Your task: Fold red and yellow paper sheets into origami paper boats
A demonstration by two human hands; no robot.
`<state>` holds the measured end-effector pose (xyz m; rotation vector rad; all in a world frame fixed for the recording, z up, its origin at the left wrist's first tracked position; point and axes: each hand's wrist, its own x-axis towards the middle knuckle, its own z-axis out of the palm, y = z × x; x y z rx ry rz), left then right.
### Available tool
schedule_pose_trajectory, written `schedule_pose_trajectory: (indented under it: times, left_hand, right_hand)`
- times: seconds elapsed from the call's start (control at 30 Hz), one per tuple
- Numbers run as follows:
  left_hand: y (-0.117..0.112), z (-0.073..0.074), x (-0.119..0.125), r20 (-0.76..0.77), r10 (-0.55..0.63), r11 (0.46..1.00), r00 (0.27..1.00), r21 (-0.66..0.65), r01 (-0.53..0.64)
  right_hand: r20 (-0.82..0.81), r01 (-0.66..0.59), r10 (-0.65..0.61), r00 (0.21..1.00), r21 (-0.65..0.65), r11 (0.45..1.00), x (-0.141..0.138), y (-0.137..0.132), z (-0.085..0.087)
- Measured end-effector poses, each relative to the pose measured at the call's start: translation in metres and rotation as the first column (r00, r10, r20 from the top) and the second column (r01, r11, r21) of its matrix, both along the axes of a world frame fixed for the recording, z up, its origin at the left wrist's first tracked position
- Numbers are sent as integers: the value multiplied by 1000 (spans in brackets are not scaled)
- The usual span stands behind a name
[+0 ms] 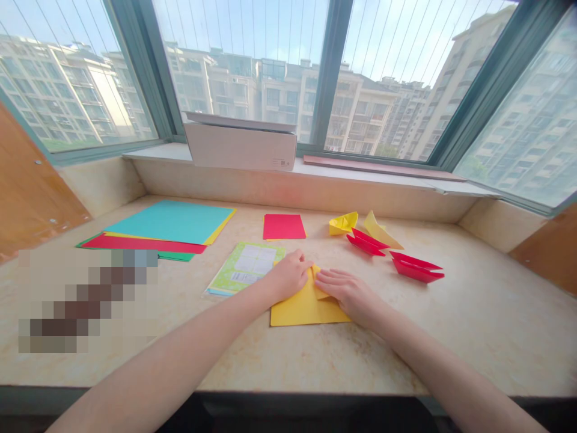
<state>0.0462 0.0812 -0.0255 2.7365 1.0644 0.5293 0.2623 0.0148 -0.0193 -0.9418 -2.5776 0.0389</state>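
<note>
A sheet of yellow paper (302,310) lies on the counter in front of me, with a flap folded at its top. My left hand (292,275) has its fingers curled at the paper's upper edge, closed on it near the top of the fold. Across the folded flap rests my right hand (347,290), flat, fingers stretched out and touching the paper. Both palms hide part of the sheet. Beyond the right hand sit folded paper boats: a bright yellow one (343,224), a pale yellow one (382,231) and two red ones, the nearer (417,268) and the farther (367,242).
Large coloured sheets, blue on top (174,221), lie at the left. A green paper packet (243,264) is beside my left forearm, and a small red paper stack (283,227) is behind it. A white box (241,144) stands on the window ledge. A pixelated patch covers something at left.
</note>
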Motion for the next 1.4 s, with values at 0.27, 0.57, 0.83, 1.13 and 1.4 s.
schedule_pose_trajectory:
  times: [0.27, 0.57, 0.83, 1.13, 1.4]
  left_hand:
    - [2, -4, 4, -43, -26, 998, 999, 56, 28]
    - [-1, -7, 1, -32, -220, 968, 975, 114, 222]
    - [1, -7, 3, -70, -197, 972, 978, 115, 204]
    - [5, -9, 1, -133, -154, 980, 979, 107, 169]
    - [2, 10, 4, -230, -172, 975, 958, 99, 199]
  right_hand:
    - [-1, -31, 31, 1000, -90, 995, 7, 2, -3]
    - [42, 7, 0, 999, -162, 987, 11, 5, -2]
    - [181, 89, -44, 982, -245, 966, 4, -21, 19]
    - [142, 224, -187, 972, -331, 916, 29, -55, 5]
    - [171, 186, -148, 974, -235, 954, 29, -40, 16]
